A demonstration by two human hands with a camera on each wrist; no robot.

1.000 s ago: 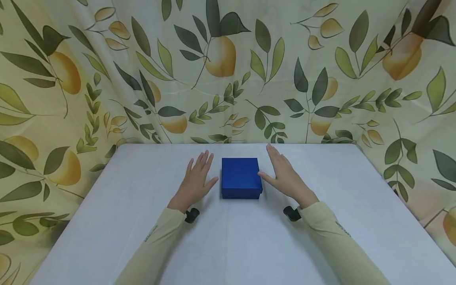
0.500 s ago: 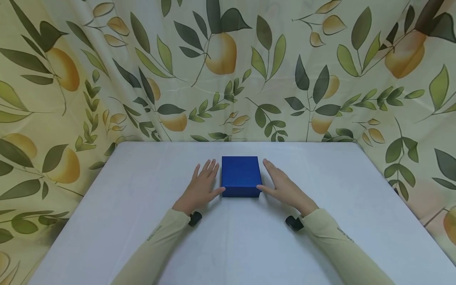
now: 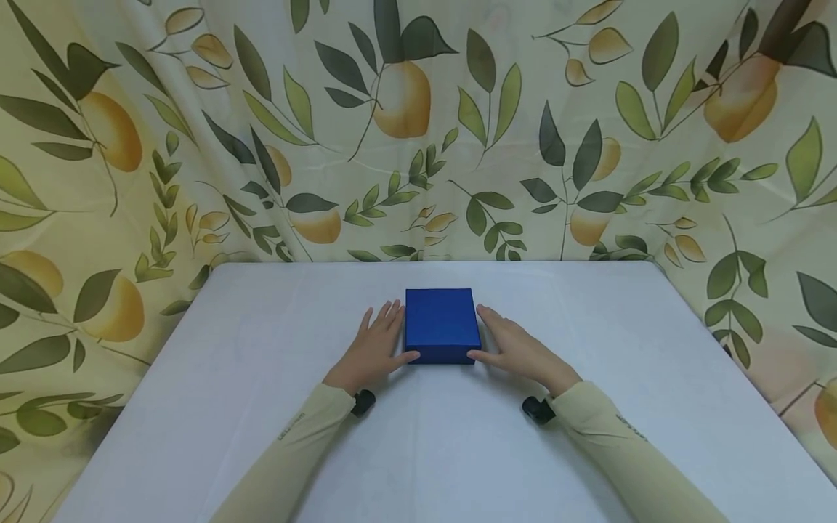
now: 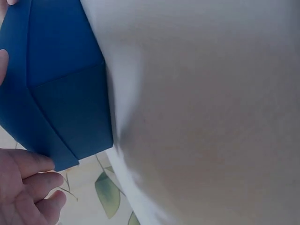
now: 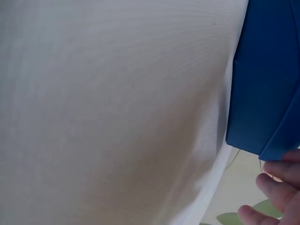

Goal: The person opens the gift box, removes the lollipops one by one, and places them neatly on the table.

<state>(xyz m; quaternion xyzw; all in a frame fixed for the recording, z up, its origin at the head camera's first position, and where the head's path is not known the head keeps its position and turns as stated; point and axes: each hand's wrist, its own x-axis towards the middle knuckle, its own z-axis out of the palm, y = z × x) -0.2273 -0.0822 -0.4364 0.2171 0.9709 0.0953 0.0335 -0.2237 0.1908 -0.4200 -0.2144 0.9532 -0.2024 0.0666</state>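
A closed blue box with a lid sits near the back middle of the white table. My left hand lies along its left side, fingers mostly straight, with the thumb tip at the near left corner. On the other side my right hand mirrors it, its thumb tip at the near right corner. In the left wrist view, one fingertip touches the lid's far corner; the other fingers stay off the box. The right wrist view shows a fingertip at the lid edge, while the box is partly cut off.
The white table stretches on both sides and in front of the box. Behind it hangs a curtain with fruit and leaf print. Each wrist carries a small black camera.
Both hands have come down and closer to the box. The left hand has moved right to its side, and both thumbs now reach the near corners. The box has not visibly moved.
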